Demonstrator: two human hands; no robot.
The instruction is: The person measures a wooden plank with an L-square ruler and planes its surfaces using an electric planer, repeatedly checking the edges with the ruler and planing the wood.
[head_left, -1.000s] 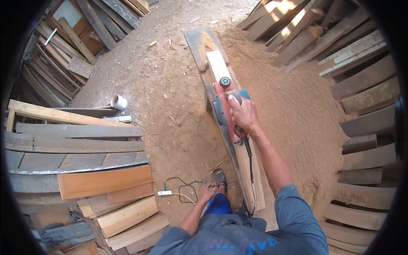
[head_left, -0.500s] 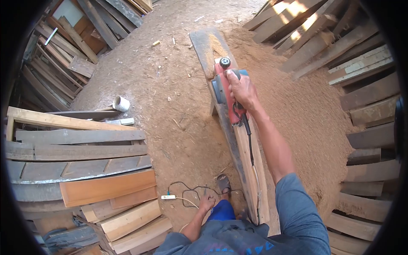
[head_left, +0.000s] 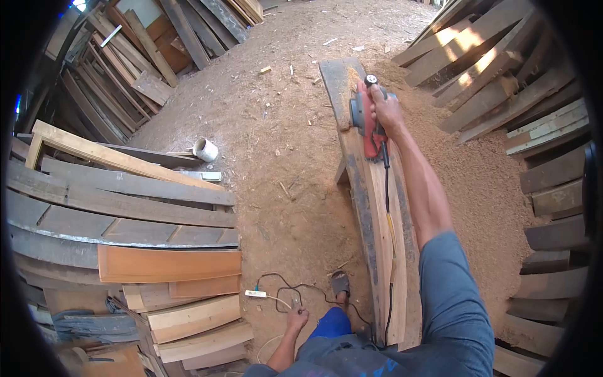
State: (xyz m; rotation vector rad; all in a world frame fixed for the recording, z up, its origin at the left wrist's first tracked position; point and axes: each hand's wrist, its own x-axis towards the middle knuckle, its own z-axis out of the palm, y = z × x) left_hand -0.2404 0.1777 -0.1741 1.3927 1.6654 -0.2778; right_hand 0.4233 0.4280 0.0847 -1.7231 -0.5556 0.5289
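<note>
A red electric planer (head_left: pixel 370 119) sits at the far end of a long light plank (head_left: pixel 380 207), which lies lengthwise on a narrow worn bench (head_left: pixel 336 72). My right hand (head_left: pixel 387 112) is wrapped round the planer's handle. The black power cord (head_left: pixel 387 182) trails back from the planer along the plank toward my body. My left hand (head_left: pixel 298 317) hangs low on the left, near the cable on the ground, with its fingers curled; whatever they hold, if anything, is too small to tell.
Stacked boards (head_left: pixel 169 264) fill the left side, and more boards (head_left: pixel 553 169) line the right. A white power strip (head_left: pixel 255 293) lies on the ground left of my sandalled foot (head_left: pixel 340 284). A white bucket (head_left: pixel 205 150) stands farther off. Sawdust (head_left: pixel 483 188) covers the ground beside the bench.
The planer, with my right hand on it, has moved forward along the plank to its far end, and my right arm has stretched out. The view has shifted left.
</note>
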